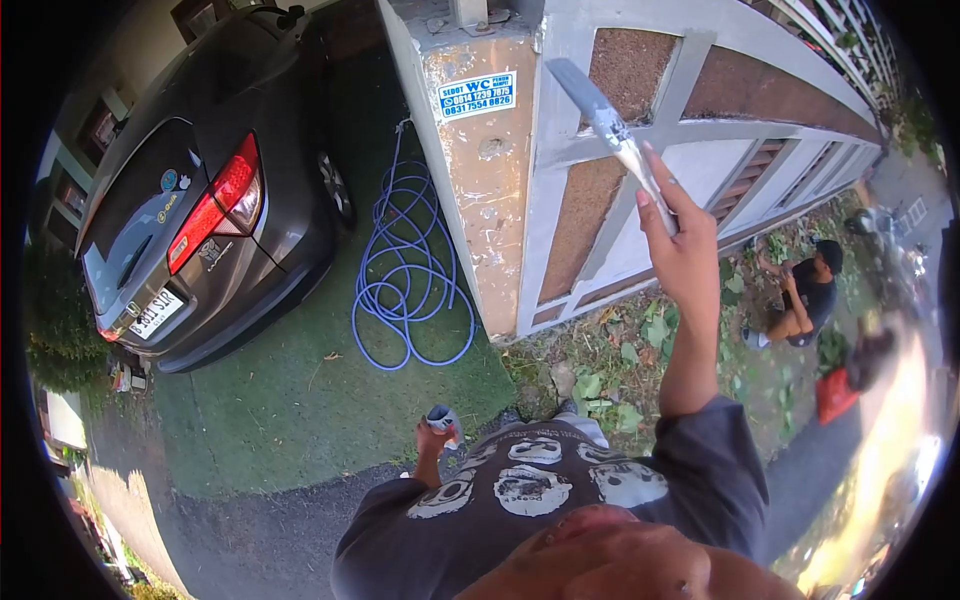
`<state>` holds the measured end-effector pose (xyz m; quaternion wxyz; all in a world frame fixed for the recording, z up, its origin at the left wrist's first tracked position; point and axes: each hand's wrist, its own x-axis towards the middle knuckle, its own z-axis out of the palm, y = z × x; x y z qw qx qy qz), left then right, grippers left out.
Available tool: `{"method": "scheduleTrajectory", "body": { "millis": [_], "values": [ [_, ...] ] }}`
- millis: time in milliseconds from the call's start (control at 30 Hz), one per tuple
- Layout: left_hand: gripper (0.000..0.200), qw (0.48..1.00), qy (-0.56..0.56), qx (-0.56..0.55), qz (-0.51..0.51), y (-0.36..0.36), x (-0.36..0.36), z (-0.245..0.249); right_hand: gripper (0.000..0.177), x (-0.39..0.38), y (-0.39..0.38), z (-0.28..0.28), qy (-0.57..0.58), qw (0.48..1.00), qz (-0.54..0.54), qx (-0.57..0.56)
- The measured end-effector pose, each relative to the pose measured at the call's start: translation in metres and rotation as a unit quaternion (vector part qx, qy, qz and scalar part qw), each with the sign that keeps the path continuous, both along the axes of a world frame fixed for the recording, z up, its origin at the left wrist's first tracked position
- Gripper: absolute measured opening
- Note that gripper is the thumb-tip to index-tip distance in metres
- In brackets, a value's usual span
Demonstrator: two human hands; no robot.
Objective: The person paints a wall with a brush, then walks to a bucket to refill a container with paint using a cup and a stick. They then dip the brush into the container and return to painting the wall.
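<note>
Raised against the wall, my right hand (680, 235) is closed round the handle of a paintbrush (600, 108). The brush has grey paint on it, and its bristle end is at the wall's grey edge beside the pillar. Low down in front of my body, my left hand (431, 438) holds a small cup (443, 418) with grey on it. The wall (700, 160) has grey bands, white panels and brown rough panels. Its end pillar (490, 190) is worn beige and carries a blue and white sticker (478, 95).
A dark car (210, 200) stands at the left. Coils of blue hose (410, 270) lie on the green ground beside the pillar. At the right a person in dark clothes (812, 295) crouches by the wall among leafy plants, near a red object (836, 396).
</note>
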<state>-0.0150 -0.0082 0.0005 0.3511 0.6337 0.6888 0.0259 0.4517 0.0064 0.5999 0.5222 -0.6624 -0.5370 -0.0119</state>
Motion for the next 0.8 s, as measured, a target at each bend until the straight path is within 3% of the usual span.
{"method": "scheduleTrajectory", "body": {
  "millis": [67,200,267,333,467,567,633,700,800],
  "values": [
    [0.125,0.999,-0.037,0.002,0.016,0.007,0.005,0.004,0.041,0.006,0.009,0.034,-0.114,0.991,-0.053,0.054],
    [0.126,0.999,-0.043,0.025,0.017,0.006,0.012,0.005,0.039,0.018,0.045,0.049,-0.179,0.974,-0.081,0.112],
    [0.127,0.999,-0.031,0.021,0.016,0.004,0.015,0.005,0.038,0.028,0.06,0.017,-0.244,0.969,-0.046,-0.011],
    [0.127,1.0,-0.023,0.014,0.016,0.001,0.016,0.001,0.039,0.016,0.049,-0.014,-0.233,0.958,-0.038,-0.161],
    [0.13,0.999,-0.029,-0.019,0.029,-0.012,0.011,-0.011,0.04,0.046,0.039,-0.139,-0.267,0.898,0.108,-0.331],
    [0.13,1.0,-0.013,-0.025,0.002,-0.017,0.007,-0.002,0.038,0.038,0.037,-0.138,-0.229,0.913,0.088,-0.327],
    [0.129,1.0,-0.019,-0.021,0.003,-0.02,0.002,-0.007,0.038,0.016,0.035,-0.071,-0.136,0.961,0.02,-0.238],
    [0.128,1.0,-0.022,-0.02,0.0,-0.022,-0.003,-0.01,0.036,0.02,0.036,-0.026,-0.16,0.986,-0.018,-0.042],
    [0.127,0.999,-0.036,-0.01,0.001,-0.018,-0.008,-0.013,0.033,0.01,0.043,0.039,-0.182,0.963,-0.108,0.166]
  ]
}}
